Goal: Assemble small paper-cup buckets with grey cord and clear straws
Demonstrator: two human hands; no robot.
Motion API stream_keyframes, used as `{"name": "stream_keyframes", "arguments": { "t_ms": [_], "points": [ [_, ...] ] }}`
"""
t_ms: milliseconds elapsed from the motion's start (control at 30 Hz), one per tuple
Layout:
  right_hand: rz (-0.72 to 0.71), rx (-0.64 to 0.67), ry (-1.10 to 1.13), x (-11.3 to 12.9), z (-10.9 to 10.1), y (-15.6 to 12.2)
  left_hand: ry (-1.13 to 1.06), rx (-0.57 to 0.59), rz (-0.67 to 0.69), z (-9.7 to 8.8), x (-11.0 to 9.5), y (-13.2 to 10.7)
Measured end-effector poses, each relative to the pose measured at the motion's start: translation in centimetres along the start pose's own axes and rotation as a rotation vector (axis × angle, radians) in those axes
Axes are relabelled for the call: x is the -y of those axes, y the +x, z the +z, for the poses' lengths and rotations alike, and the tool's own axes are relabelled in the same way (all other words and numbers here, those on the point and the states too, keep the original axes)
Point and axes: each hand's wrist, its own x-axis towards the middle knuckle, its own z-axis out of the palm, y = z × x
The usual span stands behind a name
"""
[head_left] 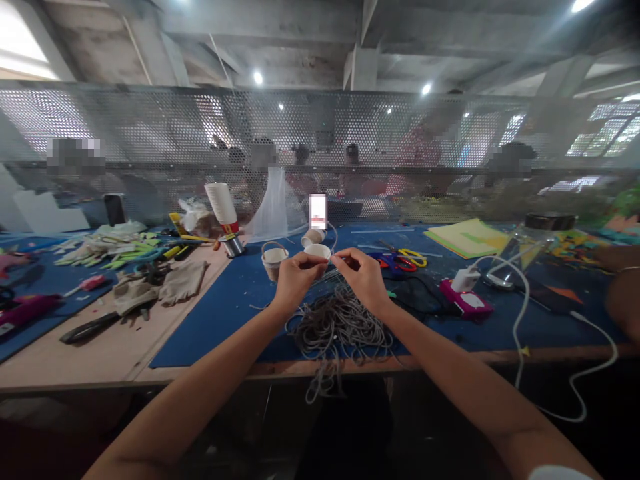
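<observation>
My left hand and my right hand meet over the blue mat, thumbs and forefingers pinched with the tips almost touching. What they pinch is too small to make out. Just behind the fingertips is a white paper cup, its rim showing; a thin pale cord curves up beside it. Another cup lies tilted farther back. Left of my left hand stands a cord-wrapped cup with an arched handle. A tangled heap of grey cord lies below my hands, some strands hanging over the table edge.
A phone stands upright behind the cups. A stack of paper cups leans at left, near work gloves. Scissors, a magenta power block, white cable and a clear jar are on the right.
</observation>
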Motion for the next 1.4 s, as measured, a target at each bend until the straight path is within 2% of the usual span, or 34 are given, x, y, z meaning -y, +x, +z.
{"name": "stream_keyframes", "arguments": {
  "t_ms": [267, 967, 1400],
  "points": [
    [0.005, 0.003, -0.024, 0.1, -0.1, 0.0, 0.004, 0.009, 0.012, -0.3, 0.7, 0.2],
    [-0.011, -0.016, -0.033, 0.2, 0.0, -0.1, -0.006, 0.01, -0.026, -0.1, 0.7, 0.2],
    [-0.028, -0.019, -0.056, 0.1, 0.1, -0.2, 0.0, 0.04, 0.029, -0.3, 1.1, 0.4]
  ]
}}
